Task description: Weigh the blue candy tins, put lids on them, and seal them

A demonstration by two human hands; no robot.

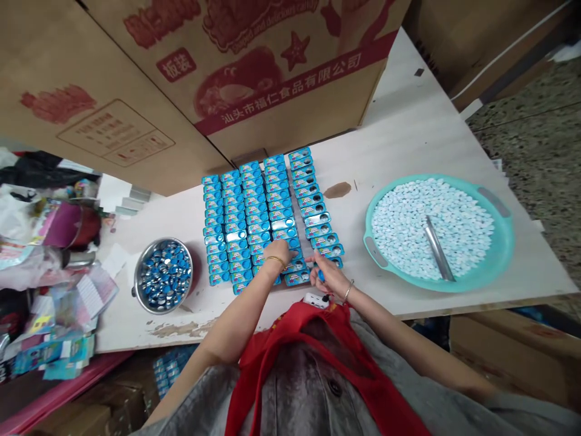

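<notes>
One pale, smooth surface (pixel 385 145) runs in front of the person, its finish worn to brown in a patch by the near edge. Brown cardboard carton panels (pixel 149 85) with red print rise along the far edge; their tops are cut off, so I can't say whether that's one carton or two. One turquoise plastic basin (pixel 370 233), rounded and with two grey handle grips, sits toward the right end, heaped with pale, pebbly candies (pixel 403 212), far too many to count. Between basin and bowl stand five columns of glossy blue boxes (pixel 256 206), small, oblong and round-cornered. I make it about twelve in the leftmost column; hands cover some others. The rightmost column, set slightly apart, shows dark round openings. Near the left edge is one round steel bowl (pixel 190 266) of blue-and-silver caps (pixel 166 275), past counting.

Of the two hands, the left hand (pixel 278 251) bends its fingers onto the fourth column, toward the near edge, and I can't tell what they grip. The right hand (pixel 333 281) curls round what looks like a blue cap (pixel 321 275), beside the rightmost column's near end. One shiny metal scoop (pixel 438 248) lies among the candies.
</notes>
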